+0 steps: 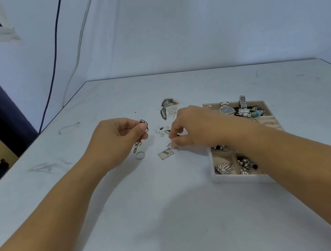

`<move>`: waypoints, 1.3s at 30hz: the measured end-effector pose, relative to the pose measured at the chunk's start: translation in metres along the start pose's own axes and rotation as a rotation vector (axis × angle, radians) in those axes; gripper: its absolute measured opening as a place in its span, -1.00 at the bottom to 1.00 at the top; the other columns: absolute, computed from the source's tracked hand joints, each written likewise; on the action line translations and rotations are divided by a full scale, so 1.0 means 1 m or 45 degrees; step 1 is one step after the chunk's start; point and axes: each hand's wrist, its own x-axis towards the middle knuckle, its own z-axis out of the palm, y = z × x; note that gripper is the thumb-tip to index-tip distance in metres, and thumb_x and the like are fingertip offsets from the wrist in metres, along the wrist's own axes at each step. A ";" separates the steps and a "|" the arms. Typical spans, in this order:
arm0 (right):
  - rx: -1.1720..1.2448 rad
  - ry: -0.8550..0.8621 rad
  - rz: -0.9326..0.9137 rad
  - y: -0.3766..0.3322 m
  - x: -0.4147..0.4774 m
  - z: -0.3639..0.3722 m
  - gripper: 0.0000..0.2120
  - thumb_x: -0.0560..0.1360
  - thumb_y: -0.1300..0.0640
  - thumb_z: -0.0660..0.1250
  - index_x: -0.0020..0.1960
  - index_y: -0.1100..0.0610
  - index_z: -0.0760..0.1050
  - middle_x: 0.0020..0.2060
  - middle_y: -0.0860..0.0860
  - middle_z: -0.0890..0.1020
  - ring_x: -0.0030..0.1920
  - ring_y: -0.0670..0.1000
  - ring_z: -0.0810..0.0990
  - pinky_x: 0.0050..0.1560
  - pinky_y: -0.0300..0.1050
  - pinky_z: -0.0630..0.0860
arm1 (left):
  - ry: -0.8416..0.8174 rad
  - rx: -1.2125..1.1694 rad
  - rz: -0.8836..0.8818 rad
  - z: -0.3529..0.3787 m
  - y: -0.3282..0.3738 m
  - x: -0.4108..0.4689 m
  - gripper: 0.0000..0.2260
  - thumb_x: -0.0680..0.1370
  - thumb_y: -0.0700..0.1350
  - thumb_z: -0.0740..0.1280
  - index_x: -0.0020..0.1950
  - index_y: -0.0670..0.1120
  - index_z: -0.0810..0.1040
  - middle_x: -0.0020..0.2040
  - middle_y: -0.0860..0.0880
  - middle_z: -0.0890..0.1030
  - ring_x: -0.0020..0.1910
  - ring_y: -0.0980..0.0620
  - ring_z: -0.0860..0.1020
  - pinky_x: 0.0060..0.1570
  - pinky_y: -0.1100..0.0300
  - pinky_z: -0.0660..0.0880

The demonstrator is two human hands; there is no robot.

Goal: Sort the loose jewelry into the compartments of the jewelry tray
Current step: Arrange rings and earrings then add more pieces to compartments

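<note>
Where the forearms (43,213) cross its near edge, table (175,212): white top with grey scuffs; both arms reach in toward the middle.
Jewelry tray (236,179): white-walled and beige-lined, on the table under and beside the right wrist, nearer than the right fingertips and to their right.
Tray, near compartments: a spiky silver brooch (224,167) in the near left one; a bead cluster (247,165), silver and dark, in the one beside it on the right.
Packet (165,153): small clear square, flat on the table, just nearer than the right fingertips.
Ring (140,154): plain silver band, flat on the table, just nearer than the left fingertips, at the chain's lower end; contact with the chain cannot be told.
Chain (137,144): oval links, hanging from the left fingers, with its top loop above them.
Left hand (116,140): thumb and fingers curled and pinched together on the chain, off the table.
Right hand (195,126): fingers (175,133) curled down, tips close together at the table; whether they hold anything cannot be told.
Loose pieces (160,130): tiny silver and dark items scattered on the table between the two sets of fingertips.
Tray, far compartment: two watches (227,110) and turquoise beads (256,112), beyond the right knuckles.
Mottled patch (167,104): dark and silver, beyond the right fingertips; jewelry or a mark on the table, cannot tell.
Wall (186,22): white; a dark cable (55,56) and a white cable (81,40) run down it, far beyond the left fingers.
</note>
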 end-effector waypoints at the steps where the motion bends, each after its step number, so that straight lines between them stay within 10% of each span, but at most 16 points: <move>1: -0.012 -0.005 0.010 -0.001 0.002 0.003 -0.73 0.47 -0.14 0.33 0.11 -0.07 0.58 -0.07 -0.14 0.43 0.01 -0.07 0.38 0.03 -0.06 0.35 | -0.005 0.020 -0.002 0.002 -0.003 -0.001 -0.90 0.50 -0.01 0.40 -0.12 -0.01 0.66 -0.25 0.10 0.70 -0.17 0.14 0.64 -0.19 0.45 0.46; 14: 0.106 -0.169 0.092 -0.004 0.020 0.006 -0.84 0.45 -0.02 0.41 -0.07 -0.01 0.46 -0.25 -0.18 0.42 -0.06 -0.02 0.42 0.04 -0.04 0.42 | -0.082 -0.047 0.066 0.011 -0.018 0.001 -0.96 0.47 -0.03 0.43 -0.12 0.06 0.67 -0.24 0.08 0.70 -0.28 0.20 0.60 -0.19 0.37 0.49; 24: 0.231 -0.030 0.091 0.004 0.012 0.006 -0.94 0.49 0.08 0.36 -0.07 0.04 0.49 -0.25 -0.20 0.43 -0.16 -0.09 0.45 -0.30 -0.29 0.30 | -0.223 0.446 0.240 0.022 -0.027 0.006 -0.89 0.45 0.26 0.32 -0.06 0.39 0.58 -0.07 0.17 0.51 0.14 0.06 0.43 0.22 0.01 0.37; 30: 0.250 0.015 0.058 0.005 0.006 0.001 -0.98 0.51 0.17 0.31 -0.08 0.08 0.52 -0.31 -0.20 0.46 -0.28 -0.18 0.43 -0.32 -0.29 0.34 | -0.235 0.536 0.134 -0.015 -0.036 0.002 -0.84 0.50 0.07 0.36 0.07 0.19 0.58 -0.02 0.17 0.52 -0.01 0.22 0.46 -0.02 0.36 0.36; 39: 0.221 0.005 0.019 -0.003 0.000 -0.001 -0.96 0.53 0.13 0.29 -0.05 0.06 0.51 -0.32 -0.21 0.45 -0.28 -0.22 0.39 -0.18 -0.17 0.34 | -0.304 0.611 0.127 -0.014 -0.029 0.002 -0.91 0.42 0.08 0.46 -0.11 0.16 0.63 -0.12 0.11 0.56 -0.11 0.18 0.52 -0.13 0.38 0.38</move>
